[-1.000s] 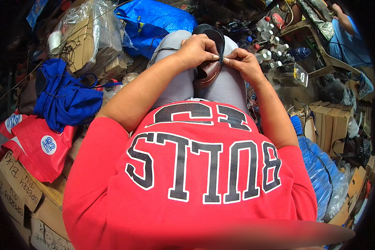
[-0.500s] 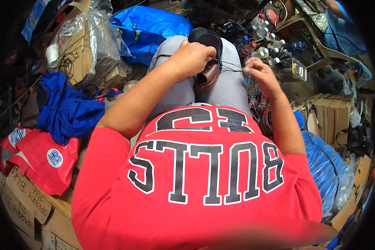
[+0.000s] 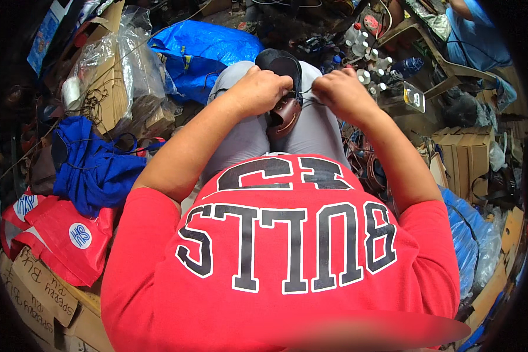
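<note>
In the head view, a brown leather shoe [image 3: 286,112] sits between grey trouser legs [image 3: 322,129], partly hidden by the left hand [image 3: 263,91]; I can't tell whether its curled fingertips are closed. The right hand [image 3: 343,94] pinches a dark lace [image 3: 305,92]. Bottles [image 3: 384,63] crowd just beyond; little room separates the hands.

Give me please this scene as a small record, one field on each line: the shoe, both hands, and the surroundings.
Shoe: a brown and black shoe, over the grey trousers
Left hand: the left hand is curled at the shoe; its exact grip is hidden
Right hand: the right hand is closed on a thin dark lace at the shoe
Left surroundings: blue bag, blue cloth, red bag
Right surroundings: plastic bottles, folded cardboard
</note>
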The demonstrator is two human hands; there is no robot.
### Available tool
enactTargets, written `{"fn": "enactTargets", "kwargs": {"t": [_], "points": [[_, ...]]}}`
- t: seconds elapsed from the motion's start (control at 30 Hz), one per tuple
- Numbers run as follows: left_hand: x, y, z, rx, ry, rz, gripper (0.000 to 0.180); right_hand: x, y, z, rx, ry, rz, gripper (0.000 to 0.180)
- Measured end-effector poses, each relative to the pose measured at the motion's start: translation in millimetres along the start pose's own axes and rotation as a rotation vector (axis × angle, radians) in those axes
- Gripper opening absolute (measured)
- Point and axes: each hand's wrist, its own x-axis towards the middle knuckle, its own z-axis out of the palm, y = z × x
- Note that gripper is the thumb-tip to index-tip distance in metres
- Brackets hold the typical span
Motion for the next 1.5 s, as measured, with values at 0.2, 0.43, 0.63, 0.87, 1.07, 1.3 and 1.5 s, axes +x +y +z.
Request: {"fn": "enactTargets", "kwargs": {"t": [0.2,0.43,0.63,0.87,1.07,1.3,1.5], "points": [[-19,-22,3,0.024,0.076,0.087,0.006,8,7,17,-0.027,-0.093,-0.034,0.004],[-127,-81,-48,-0.379,0.324,-0.342,0.008,-70,87,13,0.675,0.061,0.605,0.012],[-57,0,-92,-1.148,0.443,0.022,0.014,15,13,-11,1.854,0.544,0.258,0.02],[-73,21,-62,-1.112,-0.072,-0.057,0.021,-19,-16,-7,0.978,-0.036,0.135,0.022],[-204,-161,-166,0.205,0.421,-0.438,0.022,-181,129,2,0.34,0.061,0.767,0.027],[-361,-254,-295,0.783,0.467,-1.313,0.034,-445,244,-71,-0.247,-0.245,1.446,0.042],[-125,-82,-69,-0.016,0.415,-0.336,0.041,-159,100,21,0.187,-0.096,0.734,0.053]]}}
